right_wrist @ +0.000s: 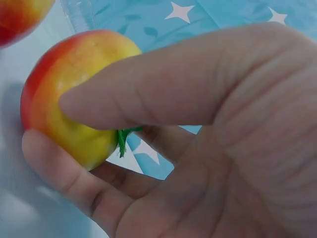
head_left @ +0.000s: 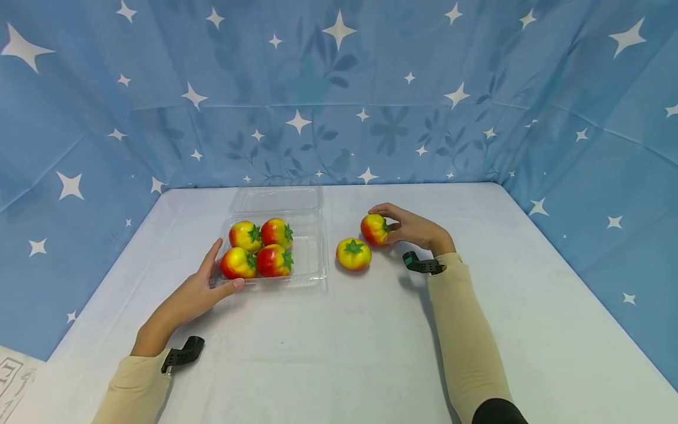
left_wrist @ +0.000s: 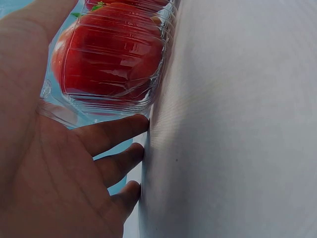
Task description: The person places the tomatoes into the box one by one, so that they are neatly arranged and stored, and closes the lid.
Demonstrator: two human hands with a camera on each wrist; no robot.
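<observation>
My right hand grips a red-and-yellow tomato with a green leafy top. In the right wrist view the thumb lies across this tomato, with fingers around its underside. A second loose tomato sits on the table just in front and to the left of it. Spread around the near left corner of a clear plastic container, my left hand touches its walls with straight fingers and thumb. Inside, several tomatoes fill the left part in two rows.
The container's hinged clear lid lies opened backward toward the far edge. A white cloth covers the table. Blue star-patterned curtains close off the back and both sides. A printed white sheet shows at the lower left.
</observation>
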